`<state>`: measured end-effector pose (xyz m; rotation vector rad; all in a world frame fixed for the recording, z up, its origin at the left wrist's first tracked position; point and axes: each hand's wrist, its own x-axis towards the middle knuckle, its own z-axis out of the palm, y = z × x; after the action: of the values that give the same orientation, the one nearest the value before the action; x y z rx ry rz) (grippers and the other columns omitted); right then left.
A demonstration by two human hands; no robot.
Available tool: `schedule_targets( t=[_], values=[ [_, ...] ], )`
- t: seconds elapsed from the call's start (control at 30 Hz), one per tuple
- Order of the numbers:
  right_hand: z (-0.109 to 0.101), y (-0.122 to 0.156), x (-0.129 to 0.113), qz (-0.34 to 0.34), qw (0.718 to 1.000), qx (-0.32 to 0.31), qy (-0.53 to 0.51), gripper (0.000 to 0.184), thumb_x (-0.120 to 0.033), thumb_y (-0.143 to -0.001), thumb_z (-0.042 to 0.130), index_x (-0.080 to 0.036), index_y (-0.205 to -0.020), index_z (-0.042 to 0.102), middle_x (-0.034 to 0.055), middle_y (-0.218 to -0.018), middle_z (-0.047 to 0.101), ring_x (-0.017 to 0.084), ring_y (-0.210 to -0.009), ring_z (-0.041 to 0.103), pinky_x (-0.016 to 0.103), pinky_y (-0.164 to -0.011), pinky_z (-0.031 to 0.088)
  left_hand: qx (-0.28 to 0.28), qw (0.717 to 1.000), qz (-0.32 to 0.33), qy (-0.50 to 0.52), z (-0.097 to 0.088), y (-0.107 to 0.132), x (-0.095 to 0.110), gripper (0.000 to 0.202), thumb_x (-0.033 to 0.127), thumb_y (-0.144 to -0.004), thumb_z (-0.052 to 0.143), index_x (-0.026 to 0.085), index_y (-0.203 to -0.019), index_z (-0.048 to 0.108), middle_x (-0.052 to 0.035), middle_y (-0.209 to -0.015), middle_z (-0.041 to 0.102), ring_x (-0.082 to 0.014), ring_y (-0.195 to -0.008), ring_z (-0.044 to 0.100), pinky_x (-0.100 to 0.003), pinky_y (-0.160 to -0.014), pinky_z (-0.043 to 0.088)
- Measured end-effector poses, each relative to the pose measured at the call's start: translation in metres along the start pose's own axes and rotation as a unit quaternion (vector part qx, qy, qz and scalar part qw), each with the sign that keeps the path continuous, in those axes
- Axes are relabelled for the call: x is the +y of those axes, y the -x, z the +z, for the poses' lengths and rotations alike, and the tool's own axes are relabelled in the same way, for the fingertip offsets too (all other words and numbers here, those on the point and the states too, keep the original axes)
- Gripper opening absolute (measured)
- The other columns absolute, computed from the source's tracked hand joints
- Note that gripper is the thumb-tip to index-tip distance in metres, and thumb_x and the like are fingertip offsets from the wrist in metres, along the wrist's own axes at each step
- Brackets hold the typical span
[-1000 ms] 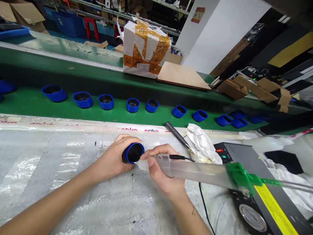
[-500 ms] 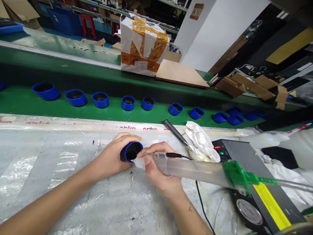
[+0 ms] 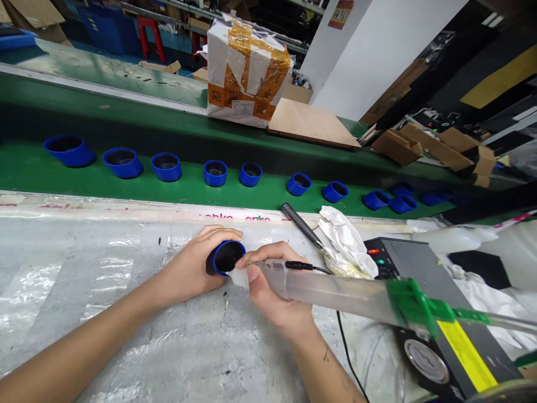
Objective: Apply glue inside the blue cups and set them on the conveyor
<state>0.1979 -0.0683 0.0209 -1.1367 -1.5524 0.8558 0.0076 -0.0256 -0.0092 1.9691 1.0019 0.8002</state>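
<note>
My left hand (image 3: pixel 197 263) is wrapped round a round black cup with a blue rim (image 3: pixel 227 257), tilted so its dark inside faces me. In my right hand (image 3: pixel 279 291) lies a glue dispensing syringe (image 3: pixel 339 291), a long cloudy tube with a green cap (image 3: pixel 413 302) at its back end. The syringe's white tip touches or nearly touches the cup's near rim; I cannot tell which. A black cable plug (image 3: pixel 298 265) sits against the syringe by my fingers. Both hands are just above the plastic-covered table (image 3: pixel 168 352).
Several blue-rimmed cups (image 3: pixel 215 173) stand along the green conveyor belt (image 3: pixel 188 190) behind the table. A black-handled tool (image 3: pixel 302 226) and crumpled white tissue (image 3: pixel 346 243) lie right of my hands. A grey dispenser box (image 3: pixel 453 336) with a gauge stands at right; a taped carton (image 3: pixel 249 73) is behind.
The cups on the belt have shifted slightly to the left. My hands, the held cup and the syringe tip stay almost in place; the syringe's green back end shows slightly farther right.
</note>
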Motion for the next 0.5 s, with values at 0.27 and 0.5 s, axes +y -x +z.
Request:
schedule_targets(
  t=[0.27, 0.5],
  values=[
    [0.0009, 0.0009, -0.0013, 0.012, 1.000, 0.006, -0.023, 0.013, -0.023, -0.083, 0.074, -0.026, -0.092, 0.065, 0.0026, -0.085, 0.081, 0.020, -0.073, 0.077, 0.033, -0.071, 0.059, -0.003, 1.000, 0.010, 0.001, -0.0010, 0.0007, -0.0011, 0.060, 0.000, -0.069, 0.061, 0.026, -0.123, 0.058, -0.0042, -0.129, 0.064, -0.0268, -0.128, 0.057, -0.042, -0.106, 0.050],
    [0.0036, 0.0009, -0.0006, 0.001, 1.000, 0.012, -0.023, 0.013, -0.021, -0.083, 0.073, -0.027, -0.091, 0.064, 0.0001, -0.084, 0.081, 0.018, -0.068, 0.076, 0.030, -0.067, 0.057, -0.003, 1.000, 0.017, -0.004, -0.0012, 0.0001, -0.0007, 0.056, 0.003, -0.072, 0.063, 0.027, -0.122, 0.058, -0.0033, -0.127, 0.064, -0.0259, -0.125, 0.058, -0.040, -0.104, 0.051]
  ],
)
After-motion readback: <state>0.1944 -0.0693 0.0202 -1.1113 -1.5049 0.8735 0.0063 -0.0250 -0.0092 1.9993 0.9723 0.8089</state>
